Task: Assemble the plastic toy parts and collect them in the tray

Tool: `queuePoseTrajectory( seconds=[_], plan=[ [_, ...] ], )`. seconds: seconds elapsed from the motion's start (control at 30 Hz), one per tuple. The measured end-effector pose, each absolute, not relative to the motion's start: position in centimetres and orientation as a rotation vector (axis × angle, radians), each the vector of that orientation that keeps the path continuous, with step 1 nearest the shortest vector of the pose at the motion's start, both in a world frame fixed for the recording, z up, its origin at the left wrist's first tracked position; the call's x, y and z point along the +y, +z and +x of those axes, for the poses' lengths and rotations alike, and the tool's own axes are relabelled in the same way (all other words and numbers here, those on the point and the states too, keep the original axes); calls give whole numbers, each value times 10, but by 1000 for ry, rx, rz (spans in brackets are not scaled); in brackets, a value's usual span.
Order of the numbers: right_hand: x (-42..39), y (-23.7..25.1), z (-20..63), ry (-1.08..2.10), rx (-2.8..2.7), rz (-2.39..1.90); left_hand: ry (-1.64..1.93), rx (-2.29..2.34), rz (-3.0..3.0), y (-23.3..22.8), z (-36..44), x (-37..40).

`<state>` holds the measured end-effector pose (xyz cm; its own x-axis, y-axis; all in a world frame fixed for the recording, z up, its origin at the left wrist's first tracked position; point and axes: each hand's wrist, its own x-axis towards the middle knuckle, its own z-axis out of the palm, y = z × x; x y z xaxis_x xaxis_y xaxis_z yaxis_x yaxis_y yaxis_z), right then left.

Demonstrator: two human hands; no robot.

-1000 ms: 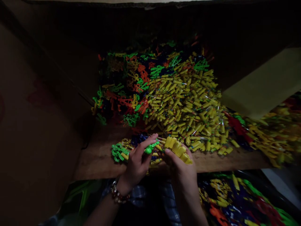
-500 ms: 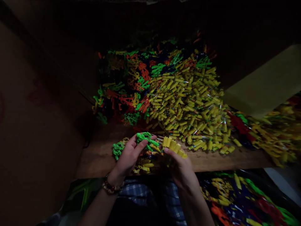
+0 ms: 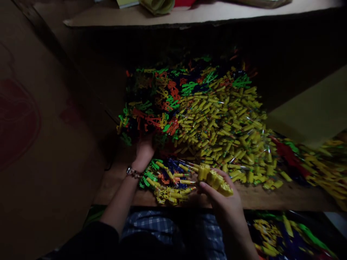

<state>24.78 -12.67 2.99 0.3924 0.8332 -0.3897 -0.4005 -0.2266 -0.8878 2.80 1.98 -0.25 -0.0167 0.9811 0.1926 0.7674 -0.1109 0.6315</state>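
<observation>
My right hand (image 3: 226,193) grips a bundle of yellow-capped clear tubes (image 3: 214,178), their thin clear ends pointing left. My left hand (image 3: 145,153) reaches to the front of a heap of orange, green, yellow and dark blue plastic figures (image 3: 146,117). Its fingers are lost in the shadow there, so what they touch is hidden. Between my hands, on the wooden board, is a small mixed pile of yellow-capped tubes and coloured figures (image 3: 170,180).
Beyond my right hand spreads a large heap of yellow-capped tubes (image 3: 222,122). More yellow pieces (image 3: 325,166) lie at the far right. Below the wooden board (image 3: 119,191) is a container of mixed pieces (image 3: 282,234). A shelf edge (image 3: 189,16) crosses the top; a cardboard-like panel (image 3: 40,162) stands left.
My left hand has left the bundle and moved away to the figure heap; the green figure it held is no longer seen in it. My right hand still holds the tubes. The view has tilted up.
</observation>
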Motion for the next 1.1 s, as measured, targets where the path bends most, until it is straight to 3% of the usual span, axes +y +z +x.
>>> queuePoseTrajectory(
  seconds=[0.27, 0.47, 0.9, 1.1],
  plan=[
    [-119, 32, 235, 1225, -512, -1376, 1085, 1643, 1508, 19, 40, -7],
    [-109, 43, 234, 1326, -589, -1298, 918, 1182, 1020, 48, 64, -48],
    [-112, 51, 235, 1440, -437, -1326, 925, 1251, 1227, 52, 72, -67],
    [-114, 52, 234, 1731, -310, -1211, 949, 1236, 1156, 46, 71, -73]
  ],
)
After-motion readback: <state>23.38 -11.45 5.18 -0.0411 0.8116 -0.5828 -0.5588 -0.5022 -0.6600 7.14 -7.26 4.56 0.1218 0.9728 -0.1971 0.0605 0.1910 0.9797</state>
